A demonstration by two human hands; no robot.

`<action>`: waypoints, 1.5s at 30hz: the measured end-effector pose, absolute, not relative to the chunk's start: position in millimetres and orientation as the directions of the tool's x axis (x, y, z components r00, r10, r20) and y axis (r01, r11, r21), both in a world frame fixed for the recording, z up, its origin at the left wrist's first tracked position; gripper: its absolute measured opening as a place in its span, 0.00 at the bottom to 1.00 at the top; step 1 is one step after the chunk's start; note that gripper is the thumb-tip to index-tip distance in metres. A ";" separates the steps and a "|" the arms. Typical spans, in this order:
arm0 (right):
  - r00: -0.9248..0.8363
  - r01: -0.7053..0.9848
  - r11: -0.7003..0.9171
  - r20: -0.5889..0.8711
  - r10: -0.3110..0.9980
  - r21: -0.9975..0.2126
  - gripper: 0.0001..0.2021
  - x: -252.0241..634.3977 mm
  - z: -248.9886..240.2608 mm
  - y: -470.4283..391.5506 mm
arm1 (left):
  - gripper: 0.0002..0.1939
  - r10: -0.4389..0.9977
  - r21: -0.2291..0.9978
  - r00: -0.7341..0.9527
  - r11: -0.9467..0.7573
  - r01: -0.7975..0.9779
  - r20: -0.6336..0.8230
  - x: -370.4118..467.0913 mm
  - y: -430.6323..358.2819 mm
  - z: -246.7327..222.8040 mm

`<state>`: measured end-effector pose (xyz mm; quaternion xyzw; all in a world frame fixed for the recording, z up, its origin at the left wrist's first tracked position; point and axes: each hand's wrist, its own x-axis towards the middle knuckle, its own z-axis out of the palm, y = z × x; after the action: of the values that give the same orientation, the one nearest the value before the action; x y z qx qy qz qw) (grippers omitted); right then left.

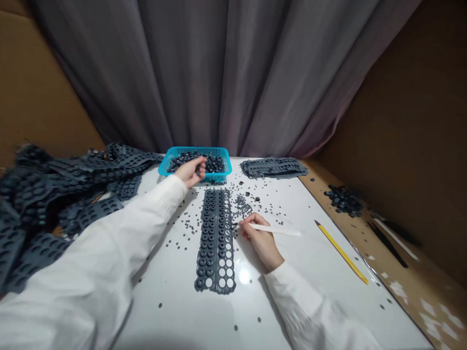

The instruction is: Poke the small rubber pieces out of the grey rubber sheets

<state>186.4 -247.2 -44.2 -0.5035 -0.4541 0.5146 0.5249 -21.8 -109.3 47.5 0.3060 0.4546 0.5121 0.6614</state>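
Note:
My left hand (192,171) is over the front of a blue plastic basket (163,170) that holds many small black rubber pieces (215,164). Its fingers are curled, and dark pieces show between them. My right hand (258,239) grips a slim white stick (282,229) with a dark tip, held like a pen. The tip is beside the right edge of a dark grey rubber sheet (215,243) lying lengthwise on the table. Rows of round ring-shaped pieces fill much of the sheet's left side; open round holes run down its right side and bottom.
Small black discs (242,206) are scattered around the sheet. Dark perforated sheets (73,194) are heaped at the left; flatter strips (273,167) lie at back right. A yellow pencil (341,252), a pile of black pieces (343,200) and a black stick (388,244) lie to the right.

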 end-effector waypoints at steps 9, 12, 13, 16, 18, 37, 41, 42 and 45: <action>-0.039 0.019 0.029 0.028 0.999 -0.999 0.09 188.0 -48.8 -255.7 | 0.14 0.880 0.849 0.238 -0.465 0.250 0.412 -0.8 -117.8 11.3; -0.092 0.145 0.069 0.056 0.994 -0.987 0.08 184.0 -46.7 -259.2 | 0.05 0.593 0.658 0.771 -0.679 0.325 0.231 -4.4 -173.3 -2.8; -0.105 0.185 0.091 0.072 0.992 -0.978 0.07 183.1 -45.6 -260.3 | 0.04 0.528 0.624 0.832 -0.711 0.324 0.169 -5.4 -186.7 -3.9; -0.123 0.275 0.132 0.101 0.987 -0.952 0.08 181.9 -42.9 -263.1 | 0.06 0.458 0.557 0.887 -0.751 0.355 0.053 -5.9 -205.1 -3.1; -0.133 0.294 0.140 0.105 0.986 -0.945 0.08 181.9 -41.9 -264.7 | 0.08 0.445 0.533 0.895 -0.762 0.367 0.020 -4.6 -205.1 -2.7; -0.202 0.374 0.254 0.189 0.961 -0.892 0.07 179.1 -42.9 -276.7 | 0.06 0.300 -0.032 0.949 -0.954 0.298 -0.096 15.9 -227.4 -3.2; -0.190 0.382 0.236 0.174 0.966 -0.893 0.07 177.9 -41.5 -277.6 | 0.08 0.281 0.080 0.959 -0.955 0.284 -0.049 12.7 -223.4 -9.3; -0.185 0.386 0.225 0.164 0.969 -0.895 0.07 177.7 -41.5 -277.8 | 0.08 0.295 0.185 0.955 -0.938 0.293 -0.017 8.8 -221.2 -12.6; -0.169 0.392 0.188 0.131 0.977 -0.901 0.07 177.2 -42.6 -278.3 | 0.05 0.559 0.621 0.819 -0.689 0.374 0.126 -8.4 -215.8 -24.8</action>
<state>177.2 -278.3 -42.6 -0.5142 -0.6656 0.3762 0.3888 -8.4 -215.8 -24.8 0.9058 0.2576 0.1546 0.2989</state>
